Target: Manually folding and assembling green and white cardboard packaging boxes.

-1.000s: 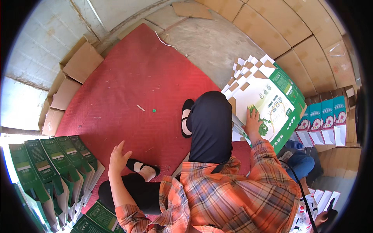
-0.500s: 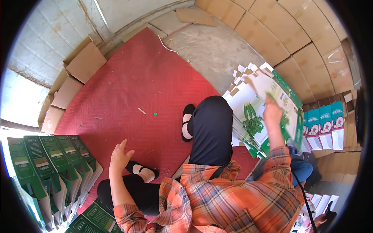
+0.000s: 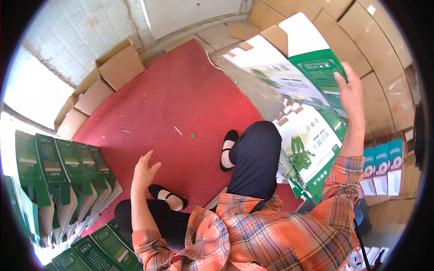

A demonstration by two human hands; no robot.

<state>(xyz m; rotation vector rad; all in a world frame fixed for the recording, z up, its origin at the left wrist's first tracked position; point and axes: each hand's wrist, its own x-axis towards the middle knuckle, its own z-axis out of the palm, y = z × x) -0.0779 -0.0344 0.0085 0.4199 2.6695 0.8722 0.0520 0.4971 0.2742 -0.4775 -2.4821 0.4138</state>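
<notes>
Lifted at the upper right is a partly folded printed carton [image 3: 312, 72], green and white with brown inner flaps. My right hand [image 3: 351, 92] grips its right edge, thumb on the green panel. Below it lies a stack of flat cartons [image 3: 312, 147], the top one white with a picture of a green vegetable. My left hand [image 3: 143, 171] hovers over the red floor covering, fingers apart and holding nothing. Nearest to it, on the left, stand several green folded cartons [image 3: 68, 167] in a row.
More green cartons [image 3: 97, 248] lie at the lower left. Brown boxes [image 3: 120, 65] line the far wall, and a wall of brown boxes [image 3: 334, 34] rises on the right. Teal cartons [image 3: 382, 165] stand at the right. A small green cap [image 3: 192, 136] lies on the red floor covering [image 3: 181, 104].
My right hand has taken a carton off the stack and raised it up and to the right; its panels have spread apart. My left hand stays raised with nothing in it.
</notes>
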